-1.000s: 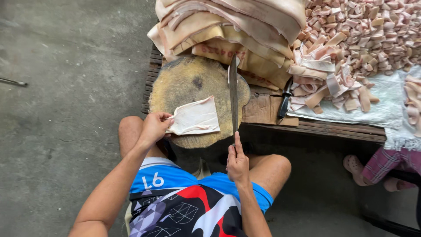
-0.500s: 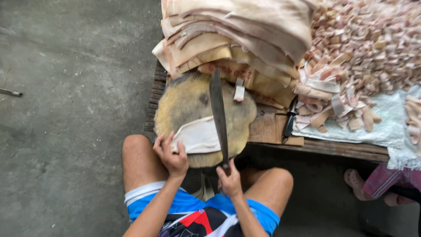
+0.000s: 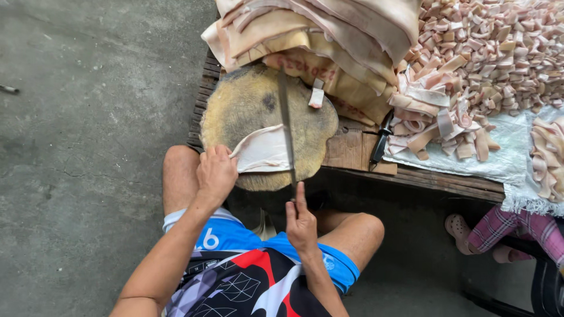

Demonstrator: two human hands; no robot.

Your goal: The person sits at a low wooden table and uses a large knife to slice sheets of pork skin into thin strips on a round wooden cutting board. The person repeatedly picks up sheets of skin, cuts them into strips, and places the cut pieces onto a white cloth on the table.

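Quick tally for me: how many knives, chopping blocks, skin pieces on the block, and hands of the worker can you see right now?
Knives: 2, the long knife in the right hand and a dark-handled knife lying on the wooden platform.
Chopping blocks: 1, the round block.
Skin pieces on the block: 2, the large sheet under the left hand and a small strip.
Hands: 2.
Total: 7.

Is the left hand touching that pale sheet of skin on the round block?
Touching. The head view shows the left hand pressing its fingers on the near edge of the pale sheet lying on the round chopping block.
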